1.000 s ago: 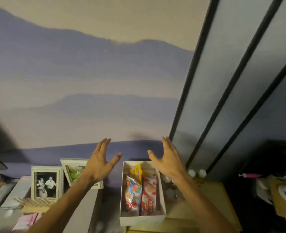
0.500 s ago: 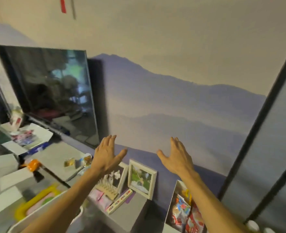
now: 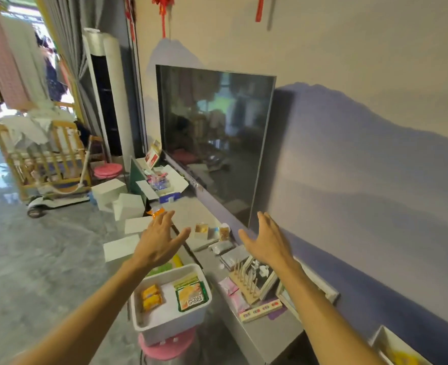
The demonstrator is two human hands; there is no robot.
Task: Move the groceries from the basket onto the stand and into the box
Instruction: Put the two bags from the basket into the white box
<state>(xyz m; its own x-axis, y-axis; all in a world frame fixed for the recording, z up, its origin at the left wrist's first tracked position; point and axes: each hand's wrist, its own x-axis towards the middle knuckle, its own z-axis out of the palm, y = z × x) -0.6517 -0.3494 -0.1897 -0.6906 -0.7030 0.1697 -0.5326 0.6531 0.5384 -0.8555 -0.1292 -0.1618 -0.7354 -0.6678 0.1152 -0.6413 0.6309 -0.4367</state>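
A white basket point(image 3: 165, 325) sits on a pink stool point(image 3: 166, 347) at lower centre, holding a green-edged noodle packet point(image 3: 191, 296) and two small orange packets point(image 3: 151, 296). My left hand point(image 3: 159, 242) hovers above and beyond it, fingers spread, holding nothing. My right hand point(image 3: 266, 241) is raised over the grey TV stand point(image 3: 265, 330), also spread and holding nothing. The white box point(image 3: 383, 341) shows only as a corner at the bottom right, with something yellow inside.
A large TV point(image 3: 212, 138) stands on the stand. Small packets point(image 3: 217, 233), photo frames point(image 3: 265, 277), a wooden peg rack point(image 3: 244, 280) and a colourful strip point(image 3: 259, 310) lie on the stand. White boxes point(image 3: 125, 206) litter the floor at left, near a wooden crib point(image 3: 43, 156).
The view has swung left from the box to the basket and TV. Both hands stay raised, spread and holding nothing.
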